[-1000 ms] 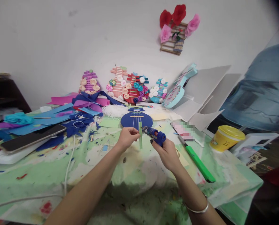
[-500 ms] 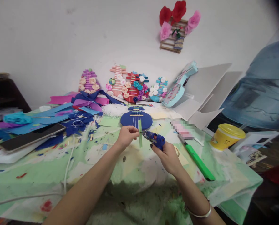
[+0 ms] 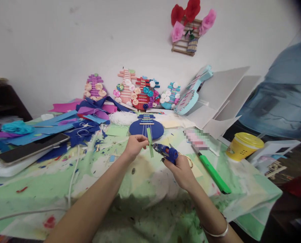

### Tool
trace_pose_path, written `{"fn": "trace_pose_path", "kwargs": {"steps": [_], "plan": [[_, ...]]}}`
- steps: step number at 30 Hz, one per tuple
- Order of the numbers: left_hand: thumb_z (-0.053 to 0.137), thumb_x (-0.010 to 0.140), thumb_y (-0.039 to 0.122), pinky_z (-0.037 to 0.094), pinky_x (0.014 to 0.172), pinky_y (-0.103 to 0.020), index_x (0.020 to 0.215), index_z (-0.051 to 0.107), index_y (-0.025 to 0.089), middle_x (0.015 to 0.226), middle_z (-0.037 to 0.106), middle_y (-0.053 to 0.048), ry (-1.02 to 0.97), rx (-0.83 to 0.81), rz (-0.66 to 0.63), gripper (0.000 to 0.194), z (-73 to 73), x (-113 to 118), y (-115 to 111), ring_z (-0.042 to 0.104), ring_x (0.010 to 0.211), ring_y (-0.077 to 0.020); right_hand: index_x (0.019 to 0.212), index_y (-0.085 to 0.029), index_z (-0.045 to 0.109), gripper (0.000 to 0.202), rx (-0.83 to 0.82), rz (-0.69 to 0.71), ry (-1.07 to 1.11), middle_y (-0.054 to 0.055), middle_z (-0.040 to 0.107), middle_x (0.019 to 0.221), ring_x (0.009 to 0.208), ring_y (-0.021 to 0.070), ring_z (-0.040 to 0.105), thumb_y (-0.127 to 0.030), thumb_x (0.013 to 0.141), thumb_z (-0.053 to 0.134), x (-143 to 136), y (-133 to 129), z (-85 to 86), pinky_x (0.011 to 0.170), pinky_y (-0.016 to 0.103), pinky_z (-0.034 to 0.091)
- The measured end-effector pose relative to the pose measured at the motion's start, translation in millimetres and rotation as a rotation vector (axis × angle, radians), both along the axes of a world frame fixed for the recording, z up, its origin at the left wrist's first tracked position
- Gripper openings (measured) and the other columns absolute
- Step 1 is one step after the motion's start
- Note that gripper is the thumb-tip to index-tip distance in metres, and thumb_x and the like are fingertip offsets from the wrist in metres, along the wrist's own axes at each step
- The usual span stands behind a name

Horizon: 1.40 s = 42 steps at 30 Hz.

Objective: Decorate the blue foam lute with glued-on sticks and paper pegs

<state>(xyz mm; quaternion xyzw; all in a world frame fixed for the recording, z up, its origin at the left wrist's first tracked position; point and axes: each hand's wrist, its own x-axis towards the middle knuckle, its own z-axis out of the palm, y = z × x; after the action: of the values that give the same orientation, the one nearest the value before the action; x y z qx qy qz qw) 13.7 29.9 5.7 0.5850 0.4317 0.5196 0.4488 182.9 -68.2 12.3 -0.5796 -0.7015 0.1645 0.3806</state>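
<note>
On the cloth-covered table [image 3: 89, 170] a blue lute-shaped piece [image 3: 135, 129] is laid. In front of the piece, the right hand [image 3: 179, 170] is closed and the left hand [image 3: 136, 146] narrowed to a pinch. By the former a glue gun [image 3: 167, 153] is gripped, front-right of the piece; by the latter a green strip [image 3: 151, 149] is held, before the piece.

- Soft, moderately bright light spreads over the plain off-white wall [image 3: 51, 50].
- The front drop of the green-and-white patterned tablecloth [image 3: 140, 216] sinks into shade.
- A small glint marks the silver metal bangle [image 3: 217, 235].
- Detail is slightly soft on the slim pale-green strip [image 3: 151, 145] and blue glue gun [image 3: 167, 153].
- Wide-angle distortion stretches the translucent blue plastic bottle [image 3: 279, 108]; black vignetting darkens the upper right corner.
</note>
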Motion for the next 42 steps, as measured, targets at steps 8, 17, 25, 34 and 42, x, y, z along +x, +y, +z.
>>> {"fn": "trace_pose_path", "kwargs": {"steps": [8, 17, 25, 34, 42], "plan": [[0.057, 0.052, 0.014, 0.036, 0.046, -0.02, 0.056, 0.063, 0.013, 0.045, 0.053, 0.003, -0.001, -0.015, 0.009, 0.007, 1.2, 0.2, -0.9, 0.044, 0.044, -0.0073, 0.064, -0.017, 0.049, 0.017, 0.052, 0.007, 0.01, -0.003, 0.049, 0.057, 0.055, 0.0118, 0.042, -0.029, 0.077, 0.049, -1.9, 2.2, 3.5, 0.052, 0.022, 0.028], [0.057, 0.054, 0.016, 0.035, 0.046, -0.021, 0.057, 0.063, 0.013, 0.047, 0.054, 0.002, 0.006, -0.007, 0.041, 0.008, -1.3, -1.3, 1.1, 0.043, 0.045, -0.0076, 0.066, -0.017, 0.054, 0.017, -0.008, 0.03, -0.005, -0.001, 0.054, 0.06, 0.058, 0.0141, 0.045, -0.029, 0.076, 0.048, 0.8, -6.3, -4.0, 0.053, 0.024, 0.03], [0.056, 0.054, 0.014, 0.034, 0.047, -0.02, 0.055, 0.063, 0.013, 0.047, 0.054, 0.002, -0.007, -0.01, 0.019, 0.007, -2.0, -0.9, 0.0, 0.042, 0.045, -0.007, 0.062, -0.018, 0.048, 0.018, 0.032, 0.001, -0.038, -0.001, 0.051, 0.058, 0.055, 0.0129, 0.043, -0.028, 0.076, 0.049, -2.3, -1.2, 1.3, 0.053, 0.024, 0.028], [0.057, 0.053, 0.014, 0.032, 0.045, -0.02, 0.054, 0.062, 0.013, 0.041, 0.049, 0.004, -0.073, -0.047, 0.054, 0.005, -2.5, -1.3, 2.9, 0.04, 0.043, -0.0064, 0.067, -0.018, 0.055, 0.014, -0.068, 0.03, -0.025, 0.001, 0.057, 0.061, 0.06, 0.017, 0.049, -0.028, 0.076, 0.048, 0.8, -12.5, -3.1, 0.055, 0.025, 0.032], [0.057, 0.053, 0.013, 0.031, 0.044, -0.02, 0.052, 0.062, 0.013, 0.041, 0.049, 0.004, -0.097, -0.065, 0.039, 0.005, -3.3, -1.4, 3.4, 0.038, 0.042, -0.0063, 0.068, -0.018, 0.052, 0.012, -0.032, 0.029, -0.021, 0.0, 0.057, 0.064, 0.06, 0.0157, 0.048, -0.026, 0.076, 0.048, 0.1, -9.9, -0.5, 0.057, 0.025, 0.033]]}}
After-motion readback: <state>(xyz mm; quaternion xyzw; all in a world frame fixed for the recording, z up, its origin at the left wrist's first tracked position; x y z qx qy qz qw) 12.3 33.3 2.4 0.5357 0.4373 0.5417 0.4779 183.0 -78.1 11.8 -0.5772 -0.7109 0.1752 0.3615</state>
